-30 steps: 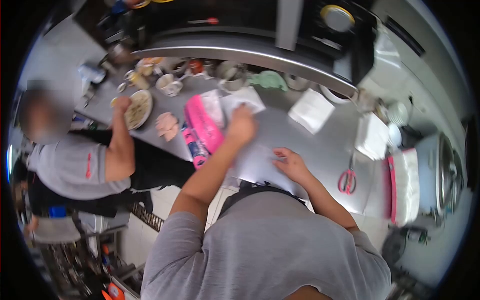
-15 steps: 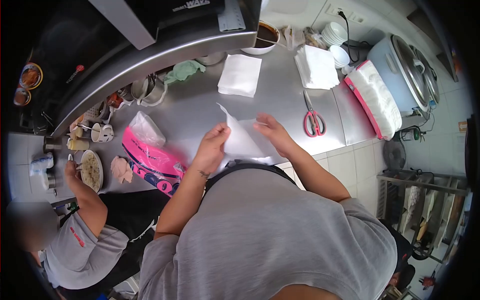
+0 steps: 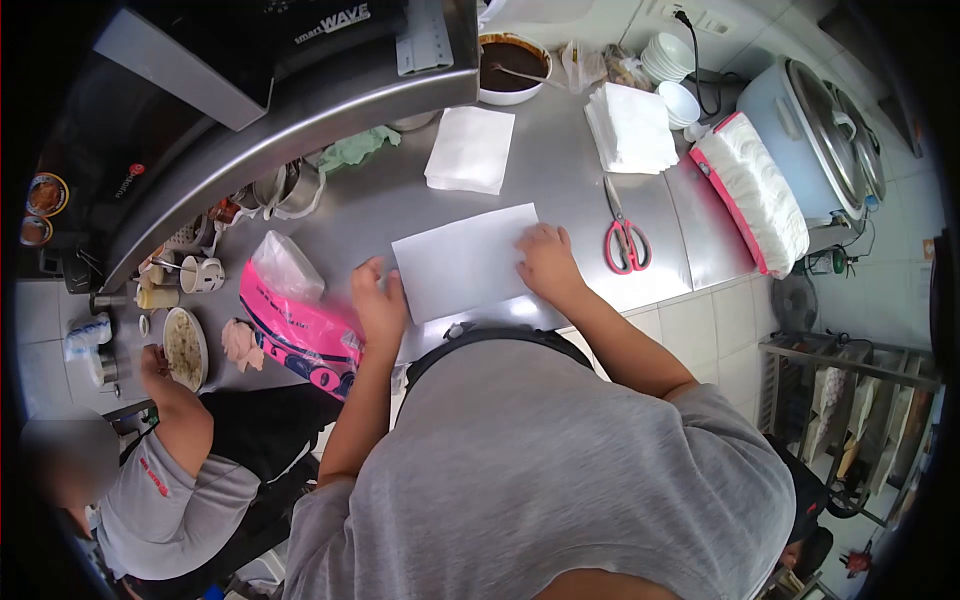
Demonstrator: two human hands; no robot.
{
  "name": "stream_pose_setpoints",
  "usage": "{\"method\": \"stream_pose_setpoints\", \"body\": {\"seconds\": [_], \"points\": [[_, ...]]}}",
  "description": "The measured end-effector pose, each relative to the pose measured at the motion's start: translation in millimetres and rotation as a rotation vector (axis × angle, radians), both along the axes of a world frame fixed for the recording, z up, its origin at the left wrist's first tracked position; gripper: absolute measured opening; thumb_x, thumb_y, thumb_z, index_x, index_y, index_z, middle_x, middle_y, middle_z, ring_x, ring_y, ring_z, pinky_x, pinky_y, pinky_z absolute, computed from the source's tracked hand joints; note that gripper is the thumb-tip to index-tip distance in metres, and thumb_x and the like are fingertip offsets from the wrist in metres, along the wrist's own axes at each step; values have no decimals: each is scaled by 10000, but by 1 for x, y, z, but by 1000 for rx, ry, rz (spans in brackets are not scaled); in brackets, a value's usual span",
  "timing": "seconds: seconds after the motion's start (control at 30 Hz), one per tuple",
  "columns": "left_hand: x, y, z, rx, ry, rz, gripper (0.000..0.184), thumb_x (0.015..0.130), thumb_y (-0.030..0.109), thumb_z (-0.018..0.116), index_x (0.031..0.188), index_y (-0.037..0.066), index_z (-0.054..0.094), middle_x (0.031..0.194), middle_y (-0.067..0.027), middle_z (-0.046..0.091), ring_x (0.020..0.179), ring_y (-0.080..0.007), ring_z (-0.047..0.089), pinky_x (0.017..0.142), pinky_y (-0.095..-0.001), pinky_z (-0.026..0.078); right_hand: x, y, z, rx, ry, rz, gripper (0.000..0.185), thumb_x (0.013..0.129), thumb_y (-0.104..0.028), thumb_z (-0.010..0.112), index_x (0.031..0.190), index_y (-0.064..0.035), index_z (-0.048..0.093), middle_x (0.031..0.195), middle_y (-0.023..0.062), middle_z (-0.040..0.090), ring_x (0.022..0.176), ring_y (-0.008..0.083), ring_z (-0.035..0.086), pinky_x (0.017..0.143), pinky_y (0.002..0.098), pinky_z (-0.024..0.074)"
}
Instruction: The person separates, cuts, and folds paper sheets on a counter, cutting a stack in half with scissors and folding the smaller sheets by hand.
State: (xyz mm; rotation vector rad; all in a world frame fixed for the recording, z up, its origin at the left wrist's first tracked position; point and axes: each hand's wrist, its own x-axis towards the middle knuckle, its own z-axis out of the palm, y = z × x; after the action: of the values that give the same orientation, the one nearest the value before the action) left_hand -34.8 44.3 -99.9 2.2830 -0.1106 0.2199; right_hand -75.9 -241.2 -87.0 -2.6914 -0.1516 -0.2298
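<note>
A white sheet (image 3: 465, 262), seemingly paper, lies flat and slightly turned on the steel counter in front of me. My left hand (image 3: 380, 303) is at the sheet's left edge, thumb and fingers apart, gripping nothing. At the opposite edge, my right hand (image 3: 547, 266) rests over the sheet's side with its fingers spread. Right of that hand lies a pair of scissors (image 3: 621, 226) with red handles. Beyond the sheet is a white stack (image 3: 470, 150) of similar sheets. A pink plastic pack (image 3: 300, 325) with white contents sits left of my left hand.
Another white stack (image 3: 628, 130) and a pink-edged pack (image 3: 755, 195) are at the back right, near a large lidded cooker (image 3: 795, 140). A bowl of dark sauce (image 3: 512, 70) stands behind. At left, a co-worker's hand (image 3: 153, 362) is beside a dish (image 3: 184, 350).
The sheet was lifted and bent between my hands; now it lies flat on the counter. My left hand has let go and moved left and down. My right hand has come onto the sheet's edge.
</note>
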Motion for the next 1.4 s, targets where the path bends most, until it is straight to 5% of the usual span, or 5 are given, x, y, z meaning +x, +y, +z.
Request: {"method": "stream_pose_setpoints", "body": {"seconds": [0.27,0.63,1.0,1.1,1.4], "points": [[-5,-56,7,303,40,-517,319,795,119,645,1106,68,597,1207,-158,543,1175,-331,480,1015,-428,354,134,25,31,-90,-132,85,250,731,-137,685,960,-53,627,1013,81,595,975,280,554,834,405,442],[-13,-34,32,61,221,-417,301,813,120,635,1105,59,599,1176,-148,573,1147,-339,501,965,-392,418,160,13,5,28,68,102,89,774,-86,599,815,-74,677,962,82,605,948,271,568,792,406,477],[2,-85,83,-580,157,-287,643,862,145,656,1390,-11,323,1423,-186,345,1256,-258,423,977,-386,398,92,11,109,881,366,61,98,836,-108,626,868,-21,657,796,8,618,754,94,530,693,245,433],[6,-91,94,-317,-139,-57,573,864,134,651,1341,-48,392,1340,-183,452,1173,-217,495,965,-348,409,68,13,120,922,413,90,108,853,-113,621,877,-12,651,793,-12,599,758,72,502,699,231,421],[1,-77,89,-974,648,-87,224,937,80,518,1114,-38,589,973,-67,656,841,-113,602,778,-245,468,38,29,96,1341,551,-60,119,855,-110,616,877,-3,662,793,-6,605,751,83,506,725,233,409]]}}
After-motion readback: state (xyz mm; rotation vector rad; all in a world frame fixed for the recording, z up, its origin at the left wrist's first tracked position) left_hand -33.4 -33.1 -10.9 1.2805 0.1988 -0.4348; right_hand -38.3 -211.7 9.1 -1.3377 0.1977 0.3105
